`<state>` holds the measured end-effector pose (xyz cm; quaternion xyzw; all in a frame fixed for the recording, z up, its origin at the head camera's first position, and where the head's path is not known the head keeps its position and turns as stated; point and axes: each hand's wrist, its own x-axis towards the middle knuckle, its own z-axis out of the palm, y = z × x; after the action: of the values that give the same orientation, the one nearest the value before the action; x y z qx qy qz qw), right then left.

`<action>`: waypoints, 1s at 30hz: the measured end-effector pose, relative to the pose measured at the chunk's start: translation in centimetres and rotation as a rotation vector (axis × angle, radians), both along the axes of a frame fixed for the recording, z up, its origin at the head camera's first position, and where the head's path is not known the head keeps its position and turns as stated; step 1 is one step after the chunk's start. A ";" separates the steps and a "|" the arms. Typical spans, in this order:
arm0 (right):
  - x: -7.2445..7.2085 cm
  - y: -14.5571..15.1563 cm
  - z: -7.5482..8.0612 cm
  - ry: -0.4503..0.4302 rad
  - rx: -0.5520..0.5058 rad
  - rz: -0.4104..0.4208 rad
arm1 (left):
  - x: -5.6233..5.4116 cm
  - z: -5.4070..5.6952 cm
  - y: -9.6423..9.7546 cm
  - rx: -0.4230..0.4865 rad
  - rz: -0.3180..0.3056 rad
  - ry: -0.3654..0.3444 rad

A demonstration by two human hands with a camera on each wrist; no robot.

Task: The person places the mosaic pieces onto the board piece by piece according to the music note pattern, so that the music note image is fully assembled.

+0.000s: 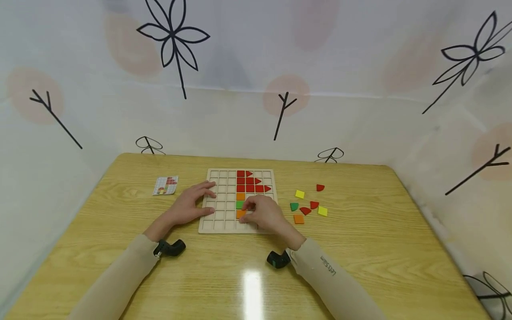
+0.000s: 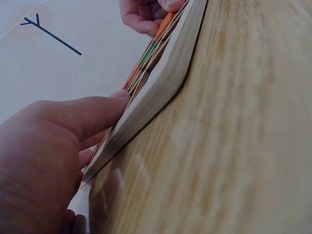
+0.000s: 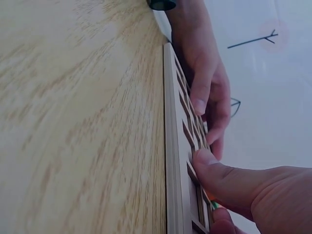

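Observation:
A pale wooden grid board (image 1: 220, 224) lies on the table in the head view. My left hand (image 1: 187, 205) rests at its left edge, fingers spread over the rim and thumb (image 2: 105, 109) along the edge in the left wrist view. With thumb and curled forefinger, my right hand (image 1: 264, 212) pinches an orange square tile (image 1: 240, 214) at a cell low in the middle column. Above that tile are a green square (image 1: 239, 205) and another orange square (image 1: 240, 196). Red squares (image 1: 241, 181) and red triangles (image 1: 267, 189) form three rows at the top. The right hand covers the board's lower right.
A small picture card (image 1: 165, 186) lies left of the board. Loose tiles lie to the right: yellow squares (image 1: 322, 211), an orange square (image 1: 298, 219), a green quarter-round (image 1: 294, 206) and several red quarter-rounds (image 1: 306, 211). A patterned cloth (image 1: 240, 120) stands behind the wooden table (image 1: 216, 284).

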<state>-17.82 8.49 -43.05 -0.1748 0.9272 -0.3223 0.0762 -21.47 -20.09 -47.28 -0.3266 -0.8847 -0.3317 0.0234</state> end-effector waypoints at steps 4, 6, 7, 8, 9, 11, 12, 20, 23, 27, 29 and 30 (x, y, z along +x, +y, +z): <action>0.0 -0.1 -0.2 0.005 0.009 -0.002 | 0.0 0.1 0.0 0.007 -0.002 -0.002; 0.0 -0.1 -0.2 0.010 0.015 0.000 | 0.0 0.2 0.1 0.007 -0.004 -0.007; 0.0 -0.1 -0.3 0.012 0.019 0.001 | 0.0 0.2 0.1 0.007 -0.005 -0.010; 0.0 -0.1 -0.3 0.014 0.025 0.002 | 0.0 0.2 0.1 0.005 -0.004 -0.014; 0.0 -0.1 -0.3 0.018 0.032 0.002 | 0.1 0.3 0.1 0.006 -0.004 -0.015; 0.0 -0.2 -0.3 0.021 0.040 -0.001 | 0.1 0.3 0.2 0.006 -0.002 -0.018; 0.0 -0.2 -0.2 0.020 0.041 -0.003 | 0.1 0.3 0.1 0.006 0.000 -0.021; -0.1 0.4 0.0 -0.030 -0.090 0.020 | 0.1 0.1 0.0 0.002 0.003 -0.016; -0.3 1.1 0.0 -0.035 -0.147 0.029 | 0.0 0.0 -0.1 0.001 0.000 -0.007; -0.4 2.6 0.7 -0.031 -0.176 -0.007 | 0.0 0.0 -0.1 0.007 -0.004 -0.006; -0.4 3.7 1.2 -0.031 -0.174 -0.039 | 0.0 0.1 0.0 0.009 -0.007 -0.006; -0.5 4.4 1.3 -0.026 -0.170 -0.052 | 0.0 0.1 0.0 0.009 -0.011 0.002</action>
<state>-18.28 12.91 -41.70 -0.1521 0.8998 -0.4039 0.0647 -21.47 -20.11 -47.20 -0.3317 -0.8813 -0.3358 0.0238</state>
